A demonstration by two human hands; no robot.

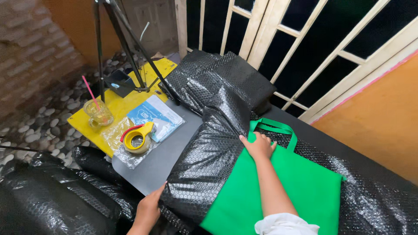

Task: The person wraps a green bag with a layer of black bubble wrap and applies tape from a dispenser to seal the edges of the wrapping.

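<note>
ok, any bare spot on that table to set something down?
One bare patch: the grey table strip between the tape dispenser and the black bubble wrap, above the left hand. The yellow board is crowded with glass and packets. The right hand presses the green bag.
</note>
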